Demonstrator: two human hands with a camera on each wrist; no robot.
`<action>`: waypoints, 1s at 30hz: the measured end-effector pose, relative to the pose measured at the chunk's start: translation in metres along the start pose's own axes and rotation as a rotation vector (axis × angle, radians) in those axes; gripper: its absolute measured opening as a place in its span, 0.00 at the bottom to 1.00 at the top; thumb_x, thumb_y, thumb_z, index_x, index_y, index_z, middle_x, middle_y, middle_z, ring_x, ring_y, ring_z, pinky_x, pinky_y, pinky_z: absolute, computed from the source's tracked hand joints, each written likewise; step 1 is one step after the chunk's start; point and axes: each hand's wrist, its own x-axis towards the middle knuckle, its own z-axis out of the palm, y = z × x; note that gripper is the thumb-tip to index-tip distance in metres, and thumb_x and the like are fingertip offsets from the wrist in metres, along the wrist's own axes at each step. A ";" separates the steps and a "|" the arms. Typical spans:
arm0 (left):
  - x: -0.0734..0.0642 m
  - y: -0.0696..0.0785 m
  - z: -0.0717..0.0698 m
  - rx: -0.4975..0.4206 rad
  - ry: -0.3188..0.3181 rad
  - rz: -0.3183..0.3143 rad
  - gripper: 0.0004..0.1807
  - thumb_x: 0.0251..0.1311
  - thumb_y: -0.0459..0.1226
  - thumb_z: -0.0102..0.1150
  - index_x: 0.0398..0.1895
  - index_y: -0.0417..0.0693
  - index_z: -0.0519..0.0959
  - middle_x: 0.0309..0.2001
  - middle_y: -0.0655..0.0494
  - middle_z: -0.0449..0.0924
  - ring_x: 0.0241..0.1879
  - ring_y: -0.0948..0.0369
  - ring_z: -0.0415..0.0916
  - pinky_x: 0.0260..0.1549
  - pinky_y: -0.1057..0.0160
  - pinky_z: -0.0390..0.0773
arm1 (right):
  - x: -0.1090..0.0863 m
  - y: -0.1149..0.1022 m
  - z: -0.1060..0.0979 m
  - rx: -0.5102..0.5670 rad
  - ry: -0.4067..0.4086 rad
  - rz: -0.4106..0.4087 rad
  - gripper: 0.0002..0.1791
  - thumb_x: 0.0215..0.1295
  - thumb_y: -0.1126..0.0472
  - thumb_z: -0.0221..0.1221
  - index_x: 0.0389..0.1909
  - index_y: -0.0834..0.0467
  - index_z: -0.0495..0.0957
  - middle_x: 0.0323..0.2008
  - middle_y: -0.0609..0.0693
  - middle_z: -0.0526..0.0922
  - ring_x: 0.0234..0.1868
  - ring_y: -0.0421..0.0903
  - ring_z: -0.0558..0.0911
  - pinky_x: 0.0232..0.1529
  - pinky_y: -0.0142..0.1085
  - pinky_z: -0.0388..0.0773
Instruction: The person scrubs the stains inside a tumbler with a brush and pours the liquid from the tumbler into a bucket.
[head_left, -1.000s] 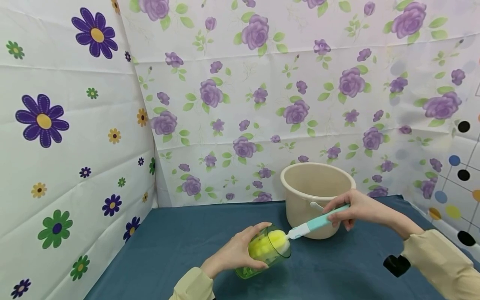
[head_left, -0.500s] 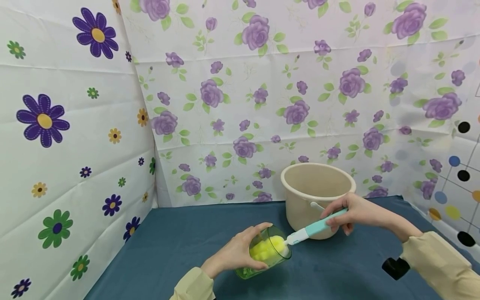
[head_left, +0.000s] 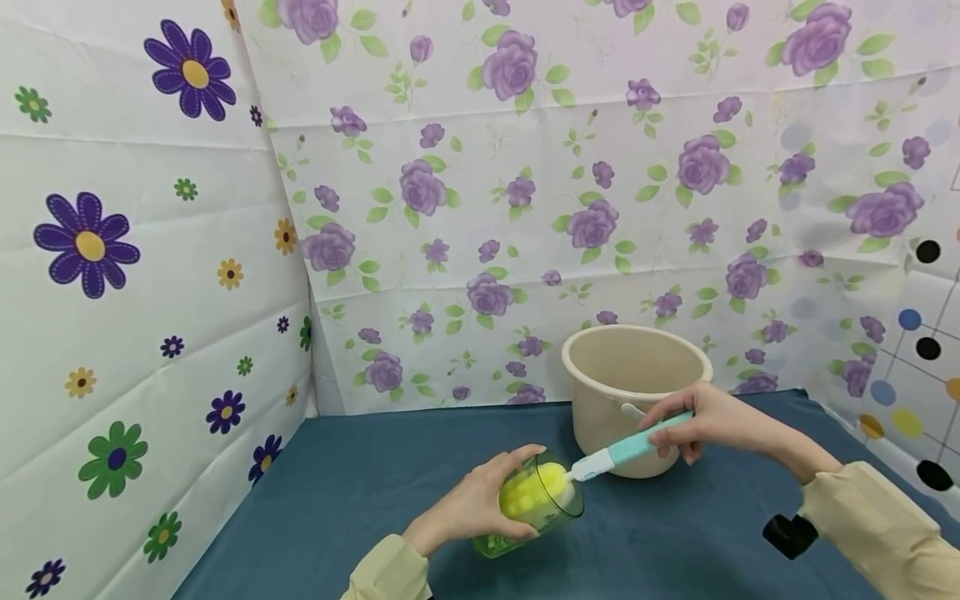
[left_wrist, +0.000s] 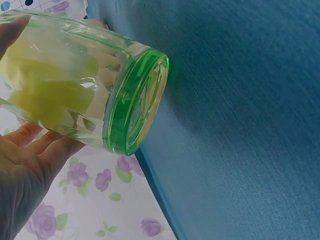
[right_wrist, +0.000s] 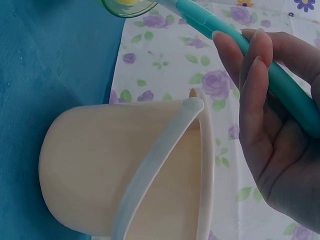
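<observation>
Green cup [left_wrist: 92, 80], clear-walled with a deeper green base, is in your left hand [head_left: 476, 500], above the front part of the blue cloth [head_left: 375, 475]. It is tilted, its mouth turned toward your right side; whether its base touches the cloth cannot be told. Your left fingers and thumb are spread around the wall and grip it from both sides.

Your right hand [head_left: 693, 421] holds the cleaning brush [head_left: 632, 447] by its teal handle, fingers and thumb closed narrowly on it. The brush slants down to the cup; its yellow sponge head [head_left: 536, 492] sits inside, seen through the wall, while the white neck passes out at the mouth.

Behind your right hand you have a cream bucket [head_left: 603, 421], upright on the cloth, its pale carrying handle [right_wrist: 155, 160] lying against the outer side. Floral sheeting [head_left: 450, 250] hangs behind the work area; daisy-print sheeting [head_left: 172, 250] hangs to your left.
</observation>
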 end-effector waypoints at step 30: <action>0.001 0.000 -0.001 -0.001 -0.005 0.027 0.49 0.42 0.53 0.68 0.67 0.75 0.50 0.47 0.64 0.66 0.45 0.63 0.65 0.35 0.59 0.70 | 0.008 0.003 0.008 0.011 -0.047 -0.001 0.10 0.62 0.64 0.57 0.42 0.61 0.80 0.24 0.57 0.81 0.15 0.55 0.76 0.16 0.42 0.74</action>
